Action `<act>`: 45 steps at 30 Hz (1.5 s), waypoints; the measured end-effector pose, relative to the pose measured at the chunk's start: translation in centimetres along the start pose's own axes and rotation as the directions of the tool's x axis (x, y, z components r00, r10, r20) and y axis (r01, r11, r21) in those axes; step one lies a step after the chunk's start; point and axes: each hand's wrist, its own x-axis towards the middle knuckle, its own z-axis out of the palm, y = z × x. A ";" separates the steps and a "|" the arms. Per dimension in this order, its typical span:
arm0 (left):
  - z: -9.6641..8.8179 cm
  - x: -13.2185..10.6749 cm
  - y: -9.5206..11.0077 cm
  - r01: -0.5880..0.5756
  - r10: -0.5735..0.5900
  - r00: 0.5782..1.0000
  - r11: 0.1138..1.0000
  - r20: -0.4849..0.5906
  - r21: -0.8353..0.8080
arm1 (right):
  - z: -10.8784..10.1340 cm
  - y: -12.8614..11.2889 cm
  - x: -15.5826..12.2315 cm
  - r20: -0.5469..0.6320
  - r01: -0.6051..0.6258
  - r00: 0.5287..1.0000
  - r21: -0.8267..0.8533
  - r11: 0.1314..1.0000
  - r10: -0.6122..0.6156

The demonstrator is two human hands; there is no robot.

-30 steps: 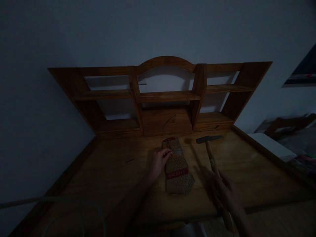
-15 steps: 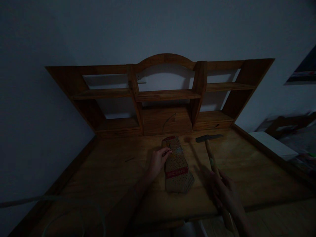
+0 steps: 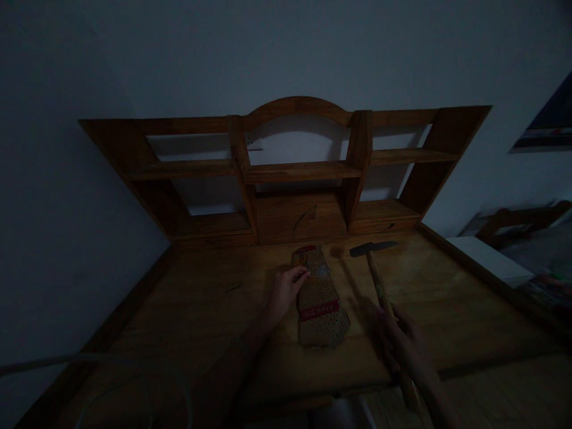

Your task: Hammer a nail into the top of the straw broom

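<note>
Thumb and fingertips of my left hand are pinched together over the upper left part of a flattened piece of thick cardboard. A thin dark nail seems to stick up at those fingertips, though dim light blurs it. The cardboard is dotted with small holes and has a red printed band. To its right, my right hand is wrapped round the wooden handle of a hammer. The hammer's dark metal head is raised above the table, to the right of the cardboard's far end.
A small dark thin piece lies on the wooden desk left of my left hand. A wooden shelf unit stands along the back against the wall. At right are a white surface and a chair back.
The view has shifted very slightly. The hammer has moved a touch to the left, while my left hand keeps its pinch at the same spot on the cardboard.
</note>
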 end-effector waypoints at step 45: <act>-0.4 -0.1 1.3 0.034 -0.032 0.997 0.999 0.068 -0.028 | 1.2 -12.7 -3.6 0.285 0.306 0.944 -0.556 0.773 -0.169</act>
